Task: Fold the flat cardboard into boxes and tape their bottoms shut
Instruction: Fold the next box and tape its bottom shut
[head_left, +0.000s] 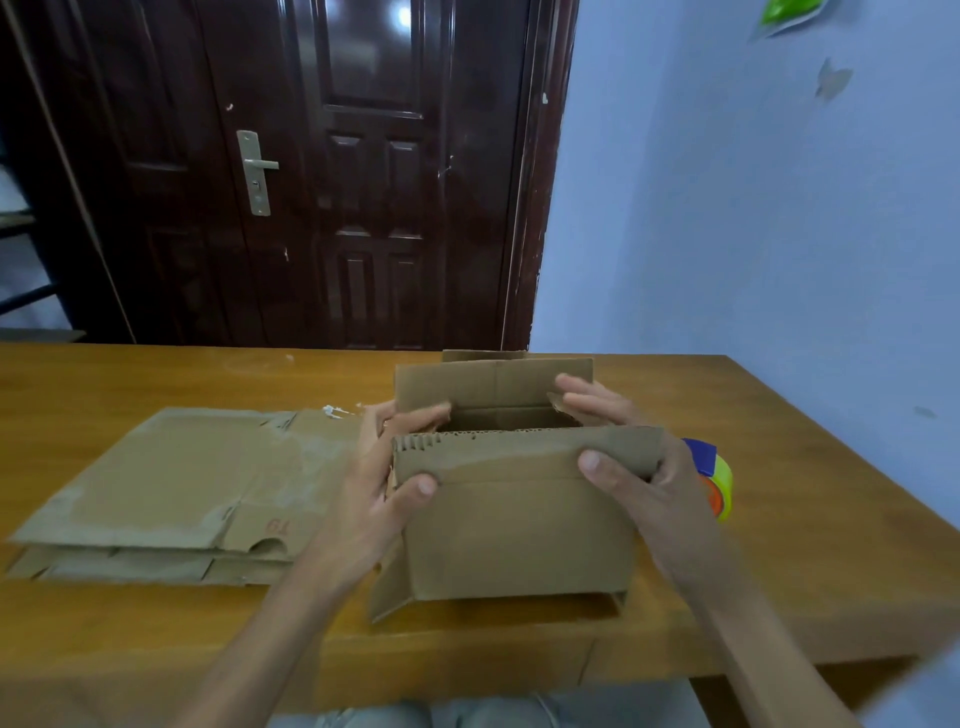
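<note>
— Cardboard box (519, 535) first: where is it?

— It stands on the wooden counter (753, 597), right in front of you, near the front edge. Its sides are up and its top is open. The near flap is bent toward you and the far flap stands up at 12 o'clock.

— What is your left hand (374, 499) doing?

— Your left grip is closed on the box. The thumb presses the front of the near flap at its left end, and the fingers curl round the left side and over a small side flap.

— And your right hand (644, 467)?

— That grip is closed on the box too. Its thumb sits on the near flap at the right end, and its fingers reach over the right corner toward the inside.

— Where is the flat cardboard (171, 493)?

— A pile of it lies at 9 o'clock from the box, flat on the counter, just beside your left hand.

— Any tape?

— A tape dispenser (714, 475) with blue, orange and yellow-green parts peeks out at 3 o'clock, just behind your right hand. Most of it is hidden.

— What is behind the counter?

— A dark brown door (374, 171) at 12 o'clock and a pale blue wall (753, 218) at 2 o'clock.
</note>
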